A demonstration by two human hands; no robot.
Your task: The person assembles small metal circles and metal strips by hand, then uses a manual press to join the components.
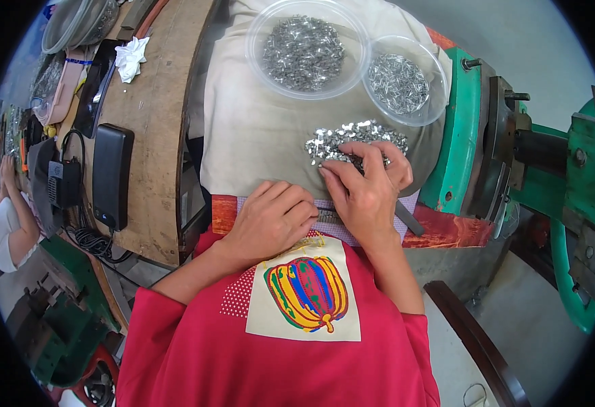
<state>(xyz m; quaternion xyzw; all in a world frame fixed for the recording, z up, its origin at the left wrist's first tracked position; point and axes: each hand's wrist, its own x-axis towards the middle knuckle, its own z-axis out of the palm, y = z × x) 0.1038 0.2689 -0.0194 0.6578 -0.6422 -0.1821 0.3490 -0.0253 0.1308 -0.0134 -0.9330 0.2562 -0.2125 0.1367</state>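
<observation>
A heap of small shiny metal pieces lies on the grey-beige cloth in front of me. Over its near edge is my right hand, thumb and index finger pinched together; whatever is between the tips is too small to name. My left hand rests closer to me, fingers curled and closed, tips beside a narrow row of small metal parts. What those fingers hold is hidden. Next to my right wrist lies a flat dark metal bar. The cloth covers part of a reddish board.
Two clear plastic tubs of small metal parts, a larger one and a smaller one, stand beyond the heap. A green machine borders the right. On the left, a wooden table carries a black case and cables. Another person's arm shows far left.
</observation>
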